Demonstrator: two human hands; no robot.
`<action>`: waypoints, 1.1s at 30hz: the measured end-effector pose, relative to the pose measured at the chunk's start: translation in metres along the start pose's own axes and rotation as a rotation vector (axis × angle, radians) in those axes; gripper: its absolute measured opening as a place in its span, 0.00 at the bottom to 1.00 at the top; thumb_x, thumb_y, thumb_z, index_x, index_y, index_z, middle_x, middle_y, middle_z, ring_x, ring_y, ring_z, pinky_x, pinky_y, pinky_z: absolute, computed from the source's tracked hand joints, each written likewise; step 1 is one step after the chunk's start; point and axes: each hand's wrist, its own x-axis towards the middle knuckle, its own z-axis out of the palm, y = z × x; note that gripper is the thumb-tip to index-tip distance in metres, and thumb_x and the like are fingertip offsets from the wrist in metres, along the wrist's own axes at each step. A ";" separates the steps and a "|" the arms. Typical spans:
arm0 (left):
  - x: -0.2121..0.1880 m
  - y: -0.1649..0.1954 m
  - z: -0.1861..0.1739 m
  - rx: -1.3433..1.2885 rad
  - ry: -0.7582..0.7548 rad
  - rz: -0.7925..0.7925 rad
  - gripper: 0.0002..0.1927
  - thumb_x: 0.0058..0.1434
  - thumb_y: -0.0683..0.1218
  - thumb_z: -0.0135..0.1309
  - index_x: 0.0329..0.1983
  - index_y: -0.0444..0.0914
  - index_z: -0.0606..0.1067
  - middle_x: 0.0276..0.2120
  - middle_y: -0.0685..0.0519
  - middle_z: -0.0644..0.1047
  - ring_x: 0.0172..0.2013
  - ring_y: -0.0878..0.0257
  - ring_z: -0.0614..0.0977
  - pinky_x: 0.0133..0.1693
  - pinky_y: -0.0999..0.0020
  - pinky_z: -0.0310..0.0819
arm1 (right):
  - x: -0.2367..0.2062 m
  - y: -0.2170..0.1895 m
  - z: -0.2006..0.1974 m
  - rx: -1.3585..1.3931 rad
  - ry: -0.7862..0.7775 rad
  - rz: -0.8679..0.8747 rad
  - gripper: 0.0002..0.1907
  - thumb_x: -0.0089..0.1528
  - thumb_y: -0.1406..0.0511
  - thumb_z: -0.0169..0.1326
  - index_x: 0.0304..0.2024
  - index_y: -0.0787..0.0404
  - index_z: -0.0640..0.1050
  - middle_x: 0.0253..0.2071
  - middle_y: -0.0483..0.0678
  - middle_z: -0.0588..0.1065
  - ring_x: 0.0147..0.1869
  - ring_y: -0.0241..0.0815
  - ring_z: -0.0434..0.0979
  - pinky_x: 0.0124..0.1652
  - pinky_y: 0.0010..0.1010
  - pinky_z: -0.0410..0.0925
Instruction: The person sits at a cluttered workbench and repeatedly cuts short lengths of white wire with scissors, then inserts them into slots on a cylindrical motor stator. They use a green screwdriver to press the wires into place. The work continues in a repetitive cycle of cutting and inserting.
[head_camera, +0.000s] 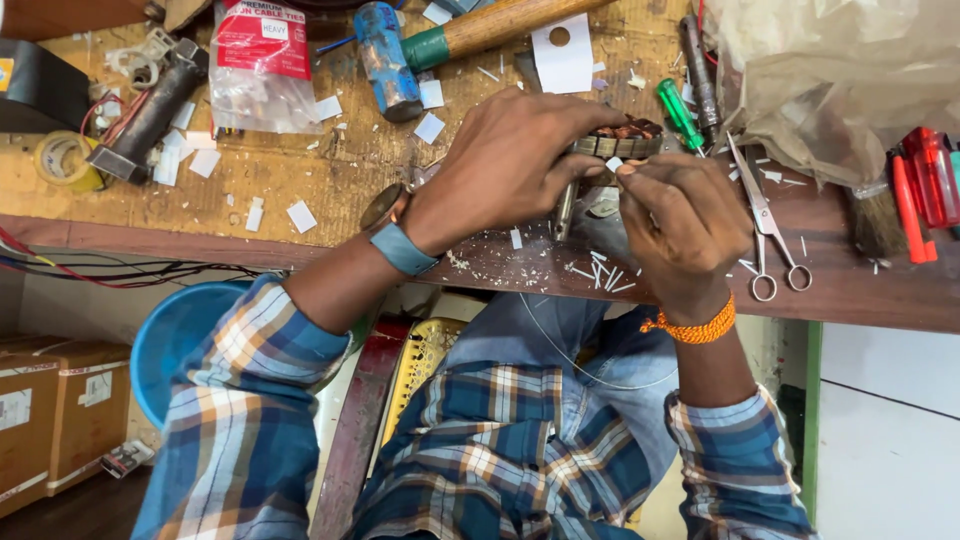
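Wooden table (300, 190) is cluttered w/ white paper scraps, a hammer (440, 40) at 12 o'clock, scissors (770, 230) at 3 o'clock. Round wound stator (620, 140) is held over the table edge, center frame. Risk imo: the small white slip (613, 163) could get dropped or crumpled if pinched too hard. Left hand (510, 165) is curled tight around the stator; right hand (680, 215) is nearly closed, slip pinched at fingertips.

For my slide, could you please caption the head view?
Both hands, left hand and right hand, hold a copper-wound stator beside scissors.
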 end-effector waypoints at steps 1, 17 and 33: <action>0.001 0.002 -0.001 0.021 0.005 0.008 0.21 0.63 0.51 0.61 0.57 0.40 0.78 0.43 0.44 0.83 0.36 0.51 0.86 0.40 0.51 0.78 | 0.000 -0.002 0.000 -0.018 0.000 -0.009 0.10 0.61 0.80 0.66 0.41 0.67 0.80 0.38 0.52 0.78 0.48 0.51 0.82 0.49 0.37 0.76; 0.008 0.003 0.002 0.185 -0.077 -0.006 0.25 0.64 0.55 0.62 0.62 0.43 0.75 0.14 0.50 0.76 0.14 0.54 0.75 0.17 0.58 0.63 | -0.006 -0.006 0.011 -0.293 0.040 -0.117 0.09 0.63 0.79 0.66 0.45 0.69 0.83 0.42 0.53 0.80 0.52 0.51 0.81 0.51 0.39 0.77; -0.026 -0.022 0.019 0.057 0.315 0.114 0.32 0.63 0.62 0.63 0.61 0.37 0.73 0.49 0.42 0.82 0.46 0.52 0.85 0.47 0.58 0.82 | 0.014 0.012 0.000 0.208 -0.170 0.268 0.27 0.58 0.62 0.69 0.59 0.59 0.80 0.58 0.50 0.80 0.64 0.49 0.77 0.64 0.40 0.68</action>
